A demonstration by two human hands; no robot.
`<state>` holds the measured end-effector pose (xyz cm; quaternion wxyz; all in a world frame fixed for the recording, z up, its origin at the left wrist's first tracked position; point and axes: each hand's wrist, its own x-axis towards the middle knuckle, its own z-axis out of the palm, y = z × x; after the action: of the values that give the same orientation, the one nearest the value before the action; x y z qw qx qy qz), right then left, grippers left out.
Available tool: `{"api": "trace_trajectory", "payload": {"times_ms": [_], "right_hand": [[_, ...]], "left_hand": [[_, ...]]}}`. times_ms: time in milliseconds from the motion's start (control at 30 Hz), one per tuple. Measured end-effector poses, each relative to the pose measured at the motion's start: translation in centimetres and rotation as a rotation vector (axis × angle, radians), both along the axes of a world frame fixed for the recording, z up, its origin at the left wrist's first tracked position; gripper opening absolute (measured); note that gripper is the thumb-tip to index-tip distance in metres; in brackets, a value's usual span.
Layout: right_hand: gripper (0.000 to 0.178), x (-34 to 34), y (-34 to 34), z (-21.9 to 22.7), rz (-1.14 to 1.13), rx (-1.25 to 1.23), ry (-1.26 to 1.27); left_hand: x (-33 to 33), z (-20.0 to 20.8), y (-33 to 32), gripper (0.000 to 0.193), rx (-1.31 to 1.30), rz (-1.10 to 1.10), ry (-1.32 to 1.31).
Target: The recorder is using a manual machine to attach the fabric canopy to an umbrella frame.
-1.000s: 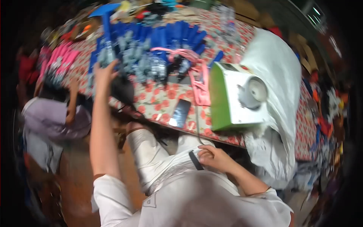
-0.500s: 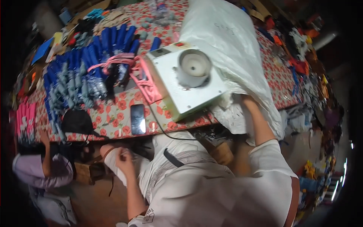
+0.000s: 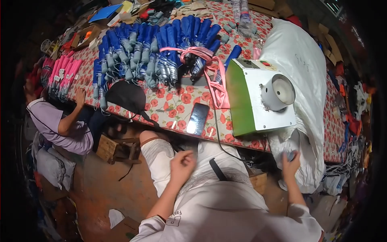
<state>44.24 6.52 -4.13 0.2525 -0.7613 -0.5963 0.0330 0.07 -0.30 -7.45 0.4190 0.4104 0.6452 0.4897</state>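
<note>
My right hand [image 3: 290,166] has a small grey-blue piece [image 3: 291,155] between its fingers, its kind too small to tell. It is beside the open mouth of a large white woven sack [image 3: 302,52], which lies along the table. Over my lap my left hand [image 3: 183,164] is closed, fingers curled together; what it may hold cannot be made out. On the table ahead stands a green and white box machine [image 3: 242,101] with a round metal cup [image 3: 279,93] on its face. A phone [image 3: 198,119] lies left of it.
Blue folding umbrellas [image 3: 135,48] with grey handles lie in rows, some tied with a pink strap [image 3: 189,51]. A black cap [image 3: 125,97] is near the table's edge. Pink umbrellas [image 3: 64,74] and a seated person [image 3: 60,121] are at the left. A cable [image 3: 219,137] hangs off the edge.
My right hand has come out of the sack's mouth, now with the grey-blue piece in it. My left hand stays closed over my lap. The whole view has swung left.
</note>
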Motion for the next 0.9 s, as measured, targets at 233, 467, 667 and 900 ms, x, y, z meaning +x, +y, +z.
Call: {"api": "trace_trajectory", "payload": {"times_ms": [233,467,667,900], "right_hand": [[0.042,-22.9,-0.9,4.3,0.68,-0.163,0.563],[0.041,-39.6,13.0,4.4,0.676,-0.237,0.601],[0.063,-47.3,27.9,-1.1,0.435,-0.32,0.492],[0.035,-42.9,15.6,-2.5,0.607,-0.906,1.096]], "left_hand": [[2.7,9.1,2.3,0.053,0.105,-0.375,0.079],[-3.6,3.3,-2.2,0.036,-0.035,0.052,-0.348],[-2.5,3.0,-5.5,0.022,-0.038,0.151,-0.471],[-2.4,4.4,-4.2,0.018,-0.075,0.344,-0.507]]}}
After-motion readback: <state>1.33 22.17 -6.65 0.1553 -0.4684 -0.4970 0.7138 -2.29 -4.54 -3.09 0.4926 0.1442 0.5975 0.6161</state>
